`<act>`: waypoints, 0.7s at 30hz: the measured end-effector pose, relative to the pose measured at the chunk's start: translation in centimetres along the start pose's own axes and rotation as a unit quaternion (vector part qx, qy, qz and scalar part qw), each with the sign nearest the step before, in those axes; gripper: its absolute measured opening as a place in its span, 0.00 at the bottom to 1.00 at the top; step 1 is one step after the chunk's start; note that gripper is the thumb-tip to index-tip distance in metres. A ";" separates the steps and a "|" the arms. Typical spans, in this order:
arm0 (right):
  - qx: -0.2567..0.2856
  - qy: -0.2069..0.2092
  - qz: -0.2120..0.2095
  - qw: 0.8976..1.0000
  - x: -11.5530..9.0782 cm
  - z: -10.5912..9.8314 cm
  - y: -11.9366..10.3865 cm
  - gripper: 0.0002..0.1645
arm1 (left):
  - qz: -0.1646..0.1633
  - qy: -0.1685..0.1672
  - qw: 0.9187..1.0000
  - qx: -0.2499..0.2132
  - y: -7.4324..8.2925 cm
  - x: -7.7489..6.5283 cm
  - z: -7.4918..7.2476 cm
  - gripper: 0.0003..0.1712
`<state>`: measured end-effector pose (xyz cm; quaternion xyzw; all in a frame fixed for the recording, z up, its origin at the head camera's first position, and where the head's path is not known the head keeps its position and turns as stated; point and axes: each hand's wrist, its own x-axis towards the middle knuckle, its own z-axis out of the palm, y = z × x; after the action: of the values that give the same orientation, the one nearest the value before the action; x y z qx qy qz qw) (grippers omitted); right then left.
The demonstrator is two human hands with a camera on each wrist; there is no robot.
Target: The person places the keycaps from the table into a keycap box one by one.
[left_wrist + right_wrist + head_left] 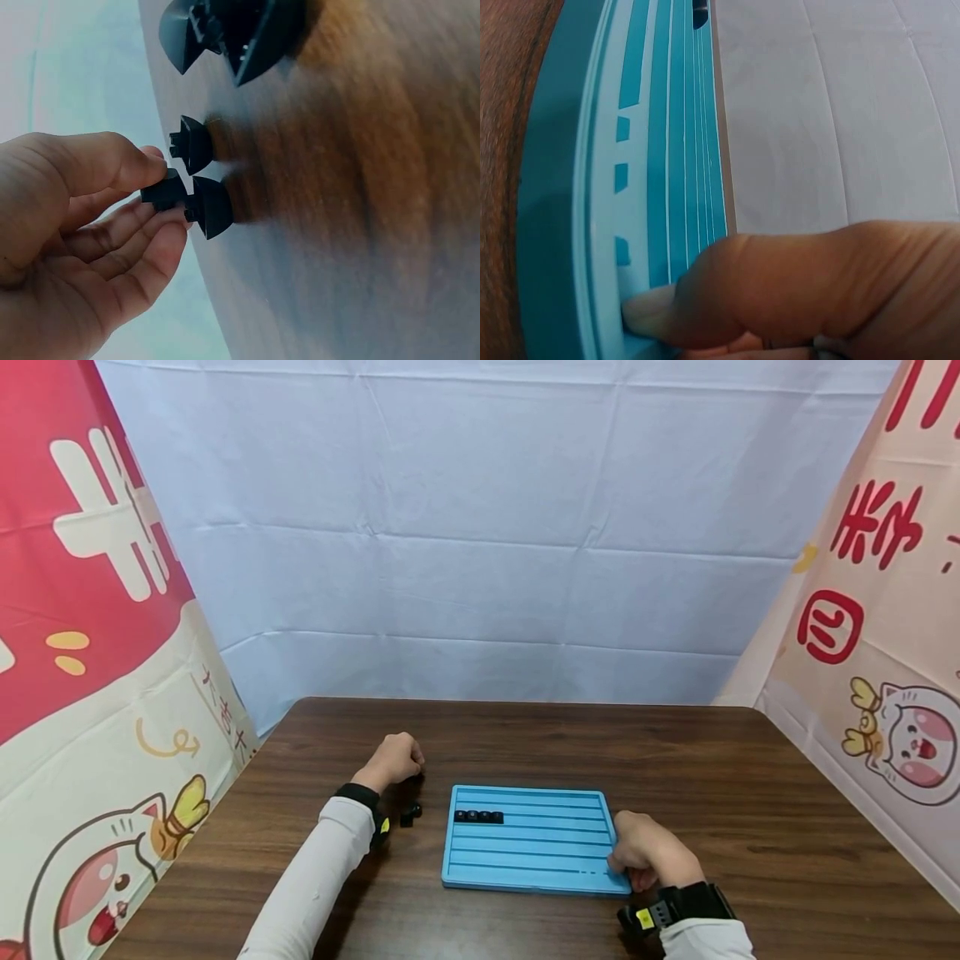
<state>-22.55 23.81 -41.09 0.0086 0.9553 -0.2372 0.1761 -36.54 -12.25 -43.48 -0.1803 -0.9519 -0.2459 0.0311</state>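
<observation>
The outstretched left hand [393,760] pinches a black keycap [163,191] near other keycaps [214,208], left of the blue tray [532,850]. The right hand [654,852], fingers curled, grips the tray's near right corner, thumb [651,309] inside

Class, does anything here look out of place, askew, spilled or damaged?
Nothing looks spilled or damaged. Four black keycaps sit in a neat row in the blue tray. Slightly odd are the loose keycaps on the table by the left hand: outside the tray, stems up, not in the row.
</observation>
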 end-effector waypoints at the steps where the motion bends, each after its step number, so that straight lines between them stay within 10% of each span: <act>1: -0.002 0.002 -0.002 1.000 0.0 0.0 0.0 0.06 | 0.002 0.001 1.000 0.000 0.0 0.0 0.1 0.07; 21: -0.003 -0.013 0.008 1.000 0.3 -0.1 0.0 0.06 | 0.017 -0.018 0.997 -0.075 -0.2 -0.1 0.1 0.09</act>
<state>-22.87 23.88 -41.12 0.0130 0.9535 -0.2334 0.1902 -36.56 -12.40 -43.64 -0.2027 -0.9280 -0.3126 0.0043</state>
